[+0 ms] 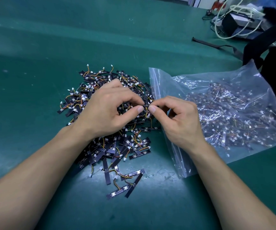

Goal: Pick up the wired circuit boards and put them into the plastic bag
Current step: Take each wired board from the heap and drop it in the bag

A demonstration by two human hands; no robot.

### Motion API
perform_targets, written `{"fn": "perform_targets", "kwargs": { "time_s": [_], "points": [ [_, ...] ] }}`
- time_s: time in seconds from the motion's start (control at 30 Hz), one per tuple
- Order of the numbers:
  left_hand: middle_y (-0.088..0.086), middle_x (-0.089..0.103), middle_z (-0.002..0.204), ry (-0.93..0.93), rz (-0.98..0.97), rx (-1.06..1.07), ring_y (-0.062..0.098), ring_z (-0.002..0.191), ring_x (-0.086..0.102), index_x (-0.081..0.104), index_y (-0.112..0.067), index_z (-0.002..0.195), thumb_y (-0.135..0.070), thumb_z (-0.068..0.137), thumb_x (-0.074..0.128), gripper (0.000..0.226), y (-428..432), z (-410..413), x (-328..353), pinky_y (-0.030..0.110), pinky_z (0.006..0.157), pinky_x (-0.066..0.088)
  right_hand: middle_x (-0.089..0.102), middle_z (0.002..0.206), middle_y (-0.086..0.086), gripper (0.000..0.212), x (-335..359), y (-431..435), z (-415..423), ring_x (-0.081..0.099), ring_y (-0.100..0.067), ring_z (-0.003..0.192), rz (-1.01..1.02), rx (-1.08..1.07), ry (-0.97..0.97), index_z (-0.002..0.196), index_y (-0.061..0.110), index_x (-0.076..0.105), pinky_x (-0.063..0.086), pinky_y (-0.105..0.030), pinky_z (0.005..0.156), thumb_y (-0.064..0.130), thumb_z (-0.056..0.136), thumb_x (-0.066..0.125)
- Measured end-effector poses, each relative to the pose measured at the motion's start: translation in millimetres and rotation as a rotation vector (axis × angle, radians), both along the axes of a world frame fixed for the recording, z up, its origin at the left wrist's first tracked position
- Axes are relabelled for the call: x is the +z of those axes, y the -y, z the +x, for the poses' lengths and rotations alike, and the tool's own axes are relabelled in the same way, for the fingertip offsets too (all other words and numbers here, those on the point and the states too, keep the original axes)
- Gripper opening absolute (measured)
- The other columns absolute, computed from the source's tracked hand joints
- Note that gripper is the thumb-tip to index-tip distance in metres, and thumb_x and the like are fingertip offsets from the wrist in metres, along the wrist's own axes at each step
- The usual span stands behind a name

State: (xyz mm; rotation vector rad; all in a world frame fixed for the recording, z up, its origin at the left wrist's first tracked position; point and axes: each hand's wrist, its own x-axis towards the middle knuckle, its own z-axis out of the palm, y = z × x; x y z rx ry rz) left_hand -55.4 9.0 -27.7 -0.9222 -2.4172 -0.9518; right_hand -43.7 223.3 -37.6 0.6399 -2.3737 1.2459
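A heap of small dark circuit boards with orange and yellow wires and white plugs lies on the green table. Above the heap, my left hand and my right hand each pinch an end of one thin dark board between thumb and fingers. A clear zip-top plastic bag lies just right of the heap, its mouth toward the pile, with many wired boards inside. My right wrist lies over the bag's near edge.
At the far right stand a black bag with a strap, a dark box and coiled white cables. A few stray boards lie nearer to me than the heap.
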Motion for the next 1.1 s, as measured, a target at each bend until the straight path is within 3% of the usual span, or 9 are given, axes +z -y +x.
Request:
{"fn": "perform_targets", "kwargs": {
  "time_s": [0.17, 0.3, 0.6, 0.87, 1.1],
  "points": [
    [-0.005, 0.070, 0.080, -0.022, -0.023, 0.002, 0.022, 0.077, 0.050, 0.076, -0.010, 0.089, -0.021, 0.092, 0.070, 0.013, -0.6, 0.0, 0.7, 0.034, 0.072, 0.043, 0.066, 0.073, 0.011, 0.005, -0.4, -0.1, 0.3, 0.056, -0.005, 0.062, 0.010, 0.003, 0.022, 0.088, 0.011, 0.077, 0.042, -0.017, 0.061, 0.014, 0.091, 0.075],
    [-0.009, 0.066, 0.079, -0.058, -0.034, 0.007, 0.022, 0.075, 0.049, 0.074, -0.009, 0.088, -0.017, 0.094, 0.068, 0.013, -0.9, -0.9, 1.6, 0.031, 0.071, 0.040, 0.062, 0.075, 0.021, 0.007, -0.9, 0.4, 1.6, 0.054, -0.007, 0.059, -0.012, -0.020, 0.058, 0.095, 0.014, 0.078, 0.036, -0.008, 0.059, 0.018, 0.089, 0.076],
    [-0.004, 0.070, 0.083, -0.027, -0.030, -0.009, 0.021, 0.079, 0.050, 0.075, -0.010, 0.094, -0.023, 0.094, 0.068, 0.015, -0.2, -0.8, 1.9, 0.032, 0.075, 0.041, 0.071, 0.074, 0.001, 0.008, -0.5, 0.1, 0.3, 0.061, -0.011, 0.064, -0.011, -0.009, 0.010, 0.085, 0.010, 0.076, 0.047, -0.025, 0.060, 0.013, 0.091, 0.073],
    [-0.009, 0.064, 0.079, -0.060, -0.037, 0.007, 0.021, 0.077, 0.047, 0.074, -0.008, 0.089, -0.017, 0.095, 0.066, 0.013, -0.8, -1.0, 1.9, 0.032, 0.072, 0.041, 0.068, 0.078, 0.015, 0.008, -0.8, 1.1, 2.7, 0.059, -0.012, 0.061, -0.018, -0.023, 0.052, 0.095, 0.016, 0.078, 0.038, -0.009, 0.060, 0.021, 0.089, 0.076],
    [-0.005, 0.070, 0.082, -0.040, -0.036, -0.004, 0.021, 0.078, 0.050, 0.076, -0.010, 0.093, -0.023, 0.095, 0.068, 0.015, -1.3, -1.0, 0.4, 0.033, 0.074, 0.043, 0.069, 0.074, 0.009, 0.007, -2.2, 0.4, 0.5, 0.059, -0.004, 0.064, 0.014, -0.003, 0.012, 0.086, 0.012, 0.077, 0.043, -0.017, 0.062, 0.013, 0.092, 0.073]
  ]
}}
